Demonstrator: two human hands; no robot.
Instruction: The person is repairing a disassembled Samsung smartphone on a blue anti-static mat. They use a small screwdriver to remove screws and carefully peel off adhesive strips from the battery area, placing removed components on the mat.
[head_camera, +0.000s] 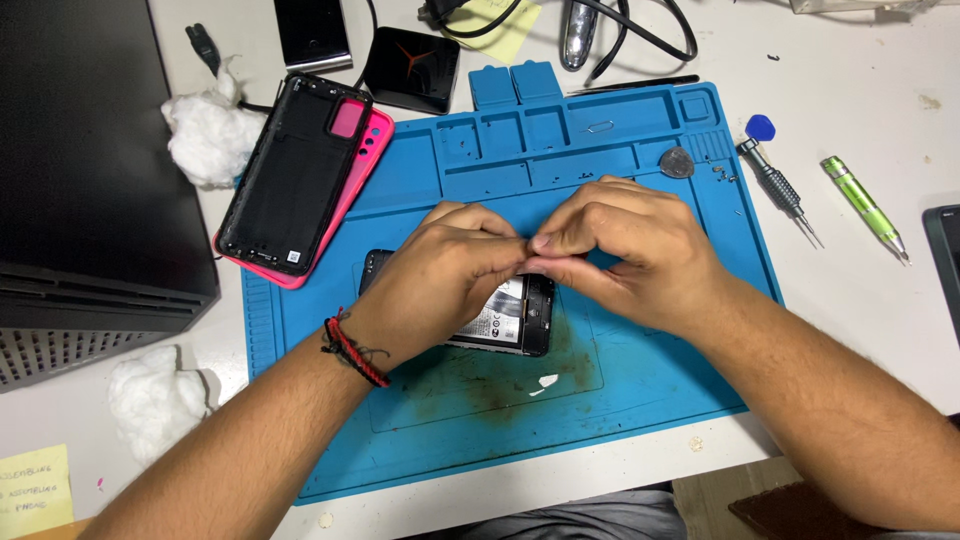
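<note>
White tabletop (860, 320) is carrying a blue rubbery repair mat (640, 390). Beneath both hands, an opened phone (510, 320) is lying flat, long axis running left-right. Left hand (445, 270) and right hand (625, 250) are pinching fingertips together above it; whatever each grip is holding is too small to tell.

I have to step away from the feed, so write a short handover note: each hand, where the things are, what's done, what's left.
Left hand and right hand: fingertips pinched together over the opened phone on the blue repair mat; whatever they pinch is too small to tell.
Done: back cover is off, lying on the pink case at mat's left edge.
Left: phone is still open; screwdrivers lie right of mat.
</note>
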